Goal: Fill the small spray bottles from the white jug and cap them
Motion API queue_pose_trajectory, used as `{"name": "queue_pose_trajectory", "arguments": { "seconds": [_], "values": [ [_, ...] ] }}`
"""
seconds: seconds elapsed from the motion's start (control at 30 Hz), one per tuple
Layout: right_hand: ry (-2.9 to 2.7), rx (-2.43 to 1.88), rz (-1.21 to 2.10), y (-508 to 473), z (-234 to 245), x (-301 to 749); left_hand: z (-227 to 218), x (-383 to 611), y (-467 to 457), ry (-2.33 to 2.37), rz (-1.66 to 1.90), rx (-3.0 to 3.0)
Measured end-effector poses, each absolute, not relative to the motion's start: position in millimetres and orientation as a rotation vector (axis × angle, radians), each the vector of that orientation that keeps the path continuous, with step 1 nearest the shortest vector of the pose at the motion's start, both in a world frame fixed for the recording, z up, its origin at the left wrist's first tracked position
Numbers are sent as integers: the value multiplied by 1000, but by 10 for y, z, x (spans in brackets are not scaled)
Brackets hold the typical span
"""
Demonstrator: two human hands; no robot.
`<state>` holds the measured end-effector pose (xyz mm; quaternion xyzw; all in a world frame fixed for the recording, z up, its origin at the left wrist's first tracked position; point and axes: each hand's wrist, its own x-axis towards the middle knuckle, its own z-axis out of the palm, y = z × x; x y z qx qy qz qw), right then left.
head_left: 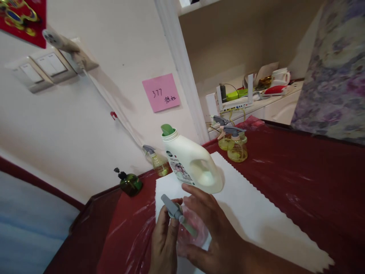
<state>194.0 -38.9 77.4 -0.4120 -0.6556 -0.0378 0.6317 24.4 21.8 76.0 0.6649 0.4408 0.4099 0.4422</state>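
Observation:
My left hand (164, 243) pinches the grey trigger sprayer head (174, 211) of a clear pinkish spray bottle (191, 233). My right hand (211, 228) wraps round the bottle's body from the right. Both are over the near end of a white scalloped mat (256, 213) on the red table (308, 179). A white detergent jug (191, 161) with a green open spout stands on the mat just beyond my hands.
Two yellow-filled spray bottles (235, 144) stand at the table's far edge; another (157, 160) and a dark green pump bottle (129, 183) sit by the wall. A pink note (161, 92), wall switches (42, 70), a router (235, 99) on a white counter.

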Motion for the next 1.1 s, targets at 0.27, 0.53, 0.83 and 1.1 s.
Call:
{"name": "queue_pose_trajectory", "arguments": {
  "seconds": [0.27, 0.53, 0.83, 1.1],
  "values": [
    [-1693, -936, -111, -417, 1139, 2013, 563, 107, 243, 1155, 1054, 1601],
    [-1734, -975, -119, -405, 1204, 2027, 789, 317, 222, 987, 1183, 1653],
    [-1737, -984, -178, -403, 1202, 2015, 649, 224, 198, 1097, 1155, 1574],
    [-1720, -980, -159, -393, 1205, 2010, 724, 238, 266, 1099, 1129, 1613]
  ]
}}
